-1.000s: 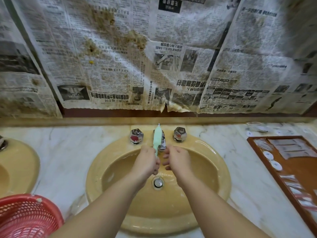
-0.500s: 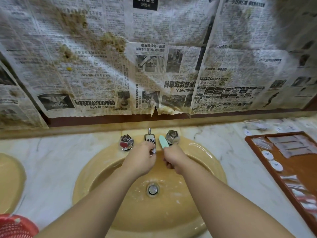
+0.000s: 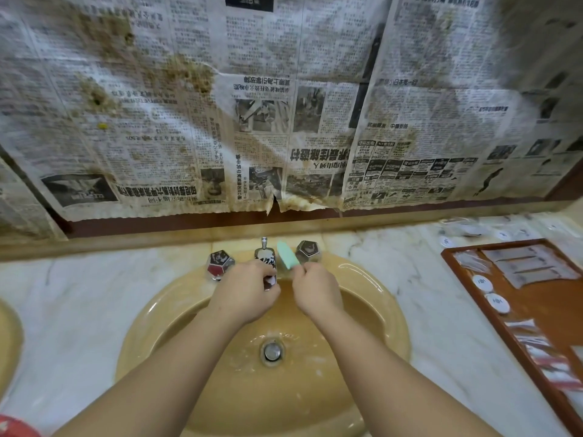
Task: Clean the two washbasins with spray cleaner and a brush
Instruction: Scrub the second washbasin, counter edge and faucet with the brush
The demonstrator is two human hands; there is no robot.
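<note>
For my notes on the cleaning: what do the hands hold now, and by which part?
The right hand holds the green brush by its lower end; the upper end sticks up. The left hand is at the tap; a grip cannot be told.

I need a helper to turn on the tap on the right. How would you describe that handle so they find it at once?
Start at the yellow washbasin set in the marble counter. Along its back rim stand three chrome fittings. The handle you want is the faceted knob furthest right, beside the green brush, with the spout to its left.

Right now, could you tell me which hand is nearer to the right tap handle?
Right. The right hand sits just below the right tap handle; the left hand is past the spout, farther off.
</note>
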